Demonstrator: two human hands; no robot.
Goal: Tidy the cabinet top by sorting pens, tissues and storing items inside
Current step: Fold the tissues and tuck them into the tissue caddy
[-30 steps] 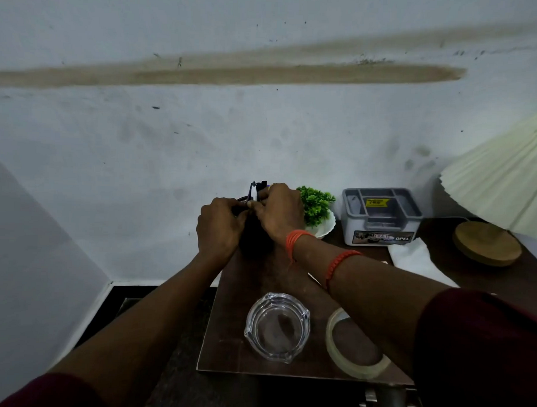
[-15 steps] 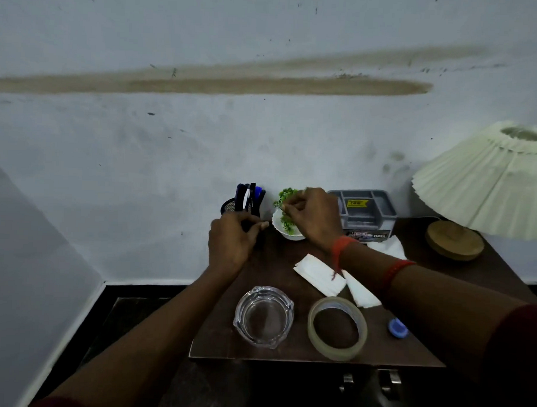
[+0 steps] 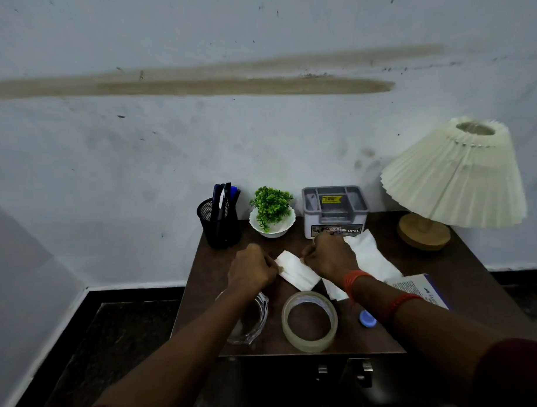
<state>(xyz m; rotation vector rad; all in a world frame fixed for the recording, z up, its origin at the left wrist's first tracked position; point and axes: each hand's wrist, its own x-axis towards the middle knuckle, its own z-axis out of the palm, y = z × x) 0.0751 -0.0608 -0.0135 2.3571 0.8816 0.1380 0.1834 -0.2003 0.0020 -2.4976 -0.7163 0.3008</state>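
Note:
A folded white tissue (image 3: 297, 272) lies on the dark wooden cabinet top (image 3: 459, 271). My left hand (image 3: 251, 271) pinches its left end and my right hand (image 3: 329, 256) pinches its far right edge. More white tissues (image 3: 370, 255) lie spread under and behind my right wrist. A black mesh pen holder (image 3: 219, 220) with several pens stands at the back left. A grey tissue box (image 3: 334, 210) stands at the back, just beyond my right hand.
A small green plant in a white bowl (image 3: 272, 214) stands between holder and box. A glass ashtray (image 3: 251, 320), a tape roll (image 3: 309, 320) and a blue cap (image 3: 367, 319) sit near the front edge. A lamp (image 3: 454, 176) stands at the right, a white-blue carton (image 3: 422, 289) beside my right forearm.
Both hands left the pen holder and plant at the back and came forward to the folded tissue, which they now grip at its two ends. The camera tilted down.

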